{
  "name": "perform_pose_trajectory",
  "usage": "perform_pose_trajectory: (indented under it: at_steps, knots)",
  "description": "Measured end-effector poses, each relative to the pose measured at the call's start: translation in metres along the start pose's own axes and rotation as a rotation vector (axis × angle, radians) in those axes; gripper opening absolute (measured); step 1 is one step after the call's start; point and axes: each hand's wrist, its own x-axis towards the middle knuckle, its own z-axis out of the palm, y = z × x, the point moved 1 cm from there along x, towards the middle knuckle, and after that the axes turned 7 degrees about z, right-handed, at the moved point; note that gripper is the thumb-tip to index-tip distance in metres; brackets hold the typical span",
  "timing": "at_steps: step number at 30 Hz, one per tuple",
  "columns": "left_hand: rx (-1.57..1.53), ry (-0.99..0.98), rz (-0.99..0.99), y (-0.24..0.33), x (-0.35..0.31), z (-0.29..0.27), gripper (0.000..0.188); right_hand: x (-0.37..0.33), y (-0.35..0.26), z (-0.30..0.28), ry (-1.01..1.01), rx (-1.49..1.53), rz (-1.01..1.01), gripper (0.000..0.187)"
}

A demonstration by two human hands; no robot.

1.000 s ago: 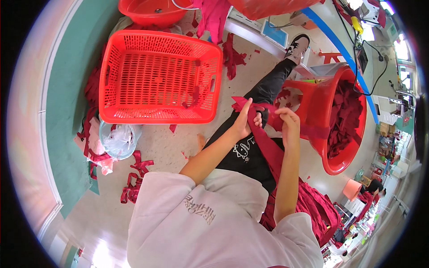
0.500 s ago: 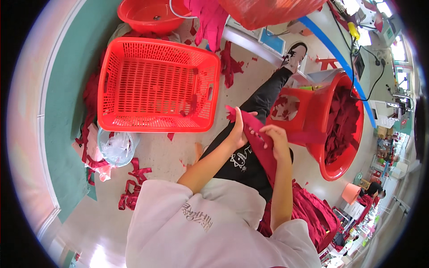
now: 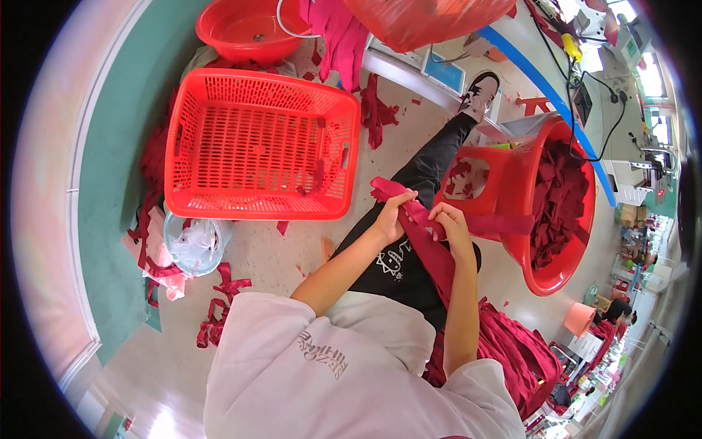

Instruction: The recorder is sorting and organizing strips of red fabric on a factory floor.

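Observation:
Over my lap lies a long dark red fabric strip (image 3: pixel 429 254), running down past my right forearm toward a heap of the same fabric (image 3: pixel 512 351) at my right side. My left hand (image 3: pixel 393 217) is closed round the strip near its upper end, which sticks out beyond my fingers. Close by, my right hand (image 3: pixel 453 228) pinches the strip with thumb and fingertips. Another flat red length stretches from beside my right hand toward the large red basin (image 3: pixel 561 282), which is full of red strips; whether the two lengths join is hidden.
An orange-red slotted basket (image 3: pixel 263 208) with a few scraps in it stands at left. Below it sits a translucent bin (image 3: pixel 186 262) holding white plastic. A red stool (image 3: pixel 497 194) is beside the large basin. Scraps (image 3: pixel 212 322) litter the floor, and a blue-edged table (image 3: pixel 548 80) crosses upper right.
My left hand has closed from an outstretched thumb and fingers to a grip round the strip. My right hand stays nearly in place at the strip. The view has shifted slightly.

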Motion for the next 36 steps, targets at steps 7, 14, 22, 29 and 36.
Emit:
perform_pose_trajectory:
  at_steps: [7,14,22,29,36]
  knots:
    - [0.047,0.090,0.040,-0.002,-0.001,-0.012,0.023,0.005,-0.004,0.004,-0.082,-0.008,-0.001,0.010]
    - [0.038,0.081,-0.011,-0.003,0.006,-0.012,0.022,-0.008,0.025,-0.002,-0.087,0.027,-0.086,0.021]
    - [-0.128,0.205,-0.003,-0.008,0.004,0.011,0.020,-0.040,0.026,-0.017,-0.063,-0.200,0.021,0.043]
    - [-0.224,-0.134,-0.047,0.004,0.007,-0.017,0.022,-0.123,0.129,-0.073,0.717,-0.868,-0.020,0.029]
    - [-0.192,-0.143,-0.084,0.005,0.015,-0.019,0.023,-0.298,0.419,-0.033,1.244,-0.558,0.722,0.023]
